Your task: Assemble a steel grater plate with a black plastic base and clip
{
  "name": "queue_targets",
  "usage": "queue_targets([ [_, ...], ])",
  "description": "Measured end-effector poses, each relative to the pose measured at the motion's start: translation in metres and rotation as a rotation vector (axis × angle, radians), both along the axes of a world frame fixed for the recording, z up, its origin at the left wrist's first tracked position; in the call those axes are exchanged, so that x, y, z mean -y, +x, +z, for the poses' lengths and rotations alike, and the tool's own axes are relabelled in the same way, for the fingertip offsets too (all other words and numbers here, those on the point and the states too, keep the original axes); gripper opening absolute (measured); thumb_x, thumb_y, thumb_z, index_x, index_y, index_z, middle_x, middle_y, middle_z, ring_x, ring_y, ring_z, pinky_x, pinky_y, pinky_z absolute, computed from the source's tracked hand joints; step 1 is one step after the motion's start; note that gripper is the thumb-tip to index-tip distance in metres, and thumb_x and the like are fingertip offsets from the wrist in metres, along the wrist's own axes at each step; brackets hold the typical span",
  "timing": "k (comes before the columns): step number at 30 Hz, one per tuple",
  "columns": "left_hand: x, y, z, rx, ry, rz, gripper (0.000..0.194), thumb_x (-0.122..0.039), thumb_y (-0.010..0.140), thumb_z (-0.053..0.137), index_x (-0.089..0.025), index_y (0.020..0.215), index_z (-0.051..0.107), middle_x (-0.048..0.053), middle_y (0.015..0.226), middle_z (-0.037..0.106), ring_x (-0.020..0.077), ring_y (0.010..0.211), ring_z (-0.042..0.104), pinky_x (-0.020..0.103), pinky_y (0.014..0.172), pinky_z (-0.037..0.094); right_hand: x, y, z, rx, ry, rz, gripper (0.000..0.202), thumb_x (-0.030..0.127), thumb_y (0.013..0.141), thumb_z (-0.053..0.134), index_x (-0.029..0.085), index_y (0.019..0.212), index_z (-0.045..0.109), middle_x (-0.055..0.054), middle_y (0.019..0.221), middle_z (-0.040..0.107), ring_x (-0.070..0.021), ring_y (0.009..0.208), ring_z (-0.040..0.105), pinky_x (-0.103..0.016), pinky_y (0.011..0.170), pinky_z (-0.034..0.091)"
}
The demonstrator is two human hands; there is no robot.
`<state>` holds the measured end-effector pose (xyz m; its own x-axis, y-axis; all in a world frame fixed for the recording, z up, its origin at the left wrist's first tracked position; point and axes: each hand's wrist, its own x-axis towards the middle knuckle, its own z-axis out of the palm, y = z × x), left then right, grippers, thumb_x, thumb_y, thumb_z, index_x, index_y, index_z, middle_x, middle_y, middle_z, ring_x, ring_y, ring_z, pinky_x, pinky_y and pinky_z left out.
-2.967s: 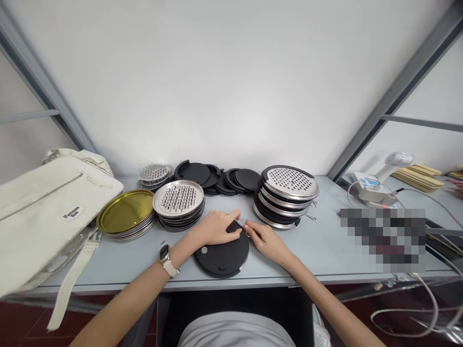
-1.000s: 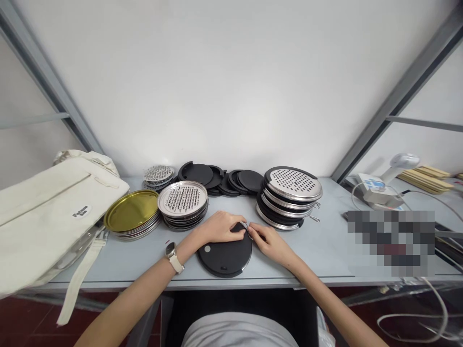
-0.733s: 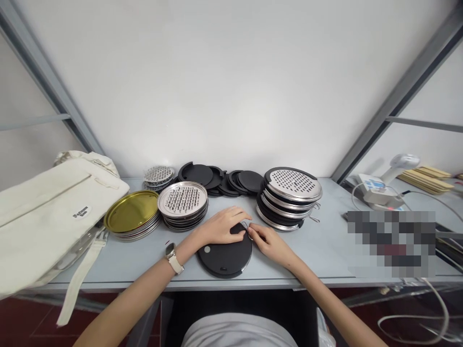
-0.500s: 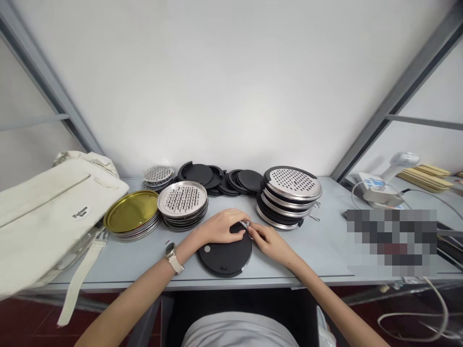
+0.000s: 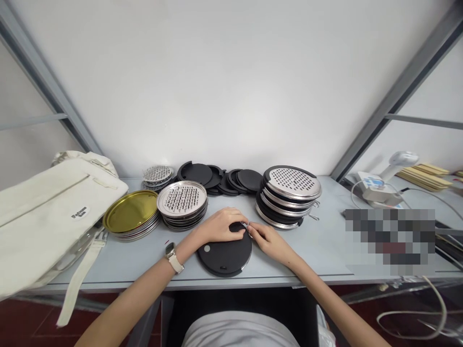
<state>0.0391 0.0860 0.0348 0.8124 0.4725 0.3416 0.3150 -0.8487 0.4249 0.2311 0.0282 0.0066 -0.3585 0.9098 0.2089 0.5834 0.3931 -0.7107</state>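
A round black disc (image 5: pixel 224 258) lies flat near the table's front edge, with a small light dot on its left side and a small slot near its bottom. My left hand (image 5: pixel 228 225) rests over the disc's upper part, thumb and fingers closed at its upper right rim around a small shiny metal piece. Meeting it there, my right hand (image 5: pixel 265 241) pinches the same spot at the rim. The metal piece is mostly hidden by the fingertips, so its shape is unclear.
Behind the hands are a stack of perforated metal discs (image 5: pixel 183 198), black round holders (image 5: pixel 197 174), and a taller stack with black rims (image 5: pixel 293 183). Gold plates (image 5: pixel 130 210) and a white bag (image 5: pixel 54 212) stand left. A scanner (image 5: pixel 401 161) is at right.
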Motion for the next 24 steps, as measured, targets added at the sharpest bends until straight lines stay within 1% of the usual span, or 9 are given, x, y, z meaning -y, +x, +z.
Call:
queue_targets([
  [3,0.0,-0.0001,0.0001,0.009,-0.015,-0.019,0.022,-0.018,0.082,0.053,-0.019,0.102,0.063,0.005,0.096,0.064,0.0186,0.094,0.058,0.031,0.089,0.043,0.0003,-0.0001,0.0007,0.003,-0.009,0.003,0.037,0.037,0.098,0.031,0.019,0.07,0.047,0.003,0.062,0.05,-0.0134,0.058,0.047,-0.025,0.056,0.033],
  [8,0.0008,-0.0007,0.001,0.03,-0.013,-0.052,0.021,-0.015,0.082,0.052,-0.018,0.101,0.061,0.006,0.105,0.062,0.0175,0.099,0.056,0.029,0.09,0.043,0.0003,0.0003,0.0012,-0.002,-0.024,0.013,0.035,0.037,0.098,0.031,0.02,0.071,0.046,0.004,0.064,0.049,-0.0129,0.059,0.046,-0.024,0.057,0.032],
  [14,0.0033,-0.0001,0.0046,0.016,-0.025,-0.022,0.024,-0.016,0.081,0.054,-0.019,0.105,0.057,0.005,0.1,0.064,0.0198,0.098,0.057,0.032,0.09,0.043,-0.0004,0.0013,-0.0009,0.021,-0.031,-0.005,0.038,0.038,0.097,0.031,0.019,0.068,0.045,0.004,0.061,0.046,-0.0129,0.058,0.044,-0.025,0.057,0.032],
  [19,0.0025,0.0001,0.0032,0.015,-0.035,-0.025,0.021,-0.016,0.081,0.053,-0.019,0.101,0.059,0.005,0.094,0.062,0.0184,0.093,0.057,0.029,0.085,0.045,-0.0007,0.0009,-0.0008,0.019,-0.028,-0.015,0.037,0.036,0.097,0.031,0.019,0.068,0.047,0.003,0.061,0.048,-0.0131,0.058,0.044,-0.025,0.057,0.032],
  [24,0.0001,0.0002,0.0001,0.035,-0.037,-0.045,0.021,-0.016,0.081,0.054,-0.018,0.1,0.06,0.004,0.095,0.061,0.0172,0.093,0.057,0.028,0.086,0.045,-0.0016,0.0011,-0.0015,0.012,-0.04,-0.012,0.037,0.037,0.097,0.031,0.019,0.067,0.044,0.004,0.061,0.045,-0.0124,0.058,0.043,-0.024,0.057,0.031],
])
